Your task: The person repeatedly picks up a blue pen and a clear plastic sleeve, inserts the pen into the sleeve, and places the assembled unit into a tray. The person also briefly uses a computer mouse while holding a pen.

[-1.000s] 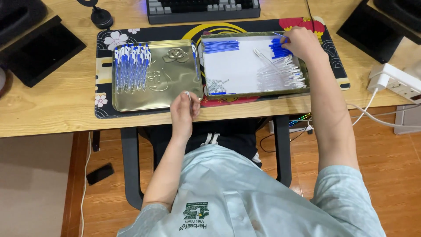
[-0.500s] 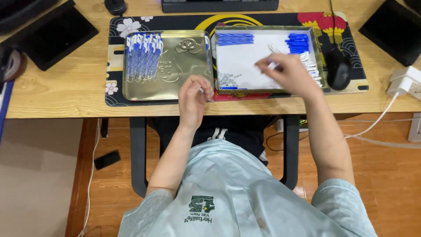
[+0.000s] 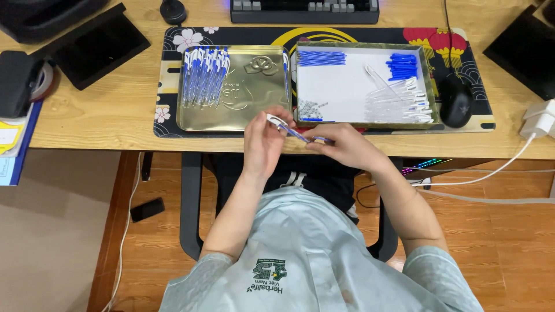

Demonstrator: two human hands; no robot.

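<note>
Hidden: the bench (image 3: 92,118) runs off the frame on three sides; the keyboard (image 3: 305,10) behind the tray is cut by the top edge, and so is the dark case (image 3: 46,14) far left of the tray. The pen's tip end is covered by the right hand, so its joint cannot be made out.
Mat: a dark printed mat (image 3: 167,86) lies on the bench under the tray and the lid.
Lid: a gold tin lid (image 3: 254,98) lies just left of the tray, touching it; a row of finished blue-and-white pens (image 3: 205,75) fills its left part.
Tray: a gold-rimmed tray (image 3: 429,86) with a white floor; blue refills (image 3: 321,58) at its back left, blue caps (image 3: 402,66) at its back right, clear barrels (image 3: 399,98) at its right front, a small heap of springs (image 3: 311,108) at its front left.
Left hand: the left hand (image 3: 263,141), just in front of the tray's front left corner, pinches the white end of the pen (image 3: 295,132).
Right hand: the right hand (image 3: 341,147), in front of the tray's front edge, is closed around the pen's other end.
Pen: held slantwise between both hands, over the bench edge, clear of the tray.
Around: a black mouse (image 3: 455,101) touches the mat just right of the tray; a white charger (image 3: 540,121) with its cable lies further right; a black pad (image 3: 101,49) and a tape roll (image 3: 43,81) lie well left of the tray.
</note>
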